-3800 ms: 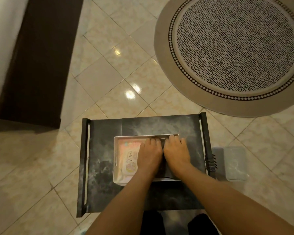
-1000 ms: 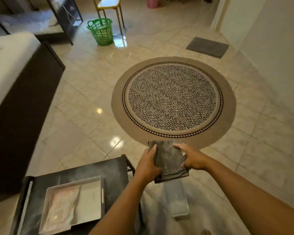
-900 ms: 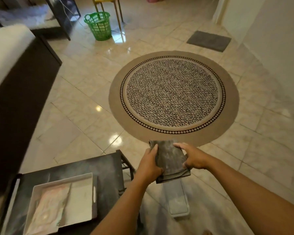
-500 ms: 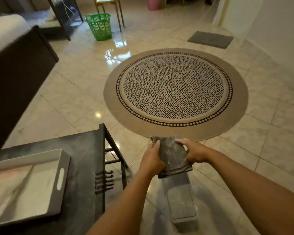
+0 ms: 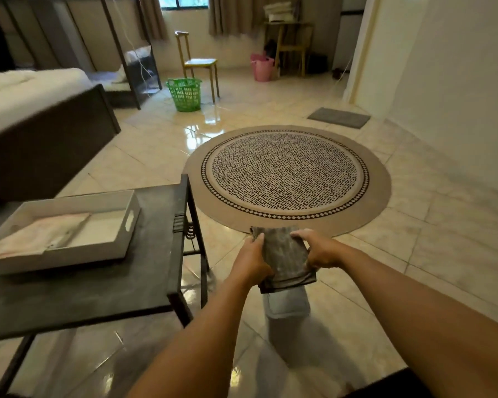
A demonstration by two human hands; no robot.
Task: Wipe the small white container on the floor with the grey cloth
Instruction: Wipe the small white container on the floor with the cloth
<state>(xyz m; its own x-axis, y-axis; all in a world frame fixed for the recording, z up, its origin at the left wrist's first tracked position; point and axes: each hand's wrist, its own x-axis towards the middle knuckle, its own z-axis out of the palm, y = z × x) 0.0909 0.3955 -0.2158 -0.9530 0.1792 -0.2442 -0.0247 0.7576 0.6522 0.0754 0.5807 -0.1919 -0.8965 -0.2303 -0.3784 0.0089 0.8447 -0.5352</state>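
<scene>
Tiled floor is filling more of the view as the head lifts, and the black table [image 5: 104, 285] is sliding off to the left. Both the left hand [image 5: 252, 261] and right hand [image 5: 318, 249] are still clamping the folded grey cloth [image 5: 285, 258], carrying it above the small white container [image 5: 286, 304] resting below; wiping has not begun.

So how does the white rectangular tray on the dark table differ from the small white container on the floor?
The white rectangular tray sits raised on the dark table; the small white container stands on the floor tiles. The tray is wide, shallow and open, with a handle slot; the container looks narrower and lidded. The grey cloth partly hides the container, not the tray. Both are pale and rectangular.
</scene>
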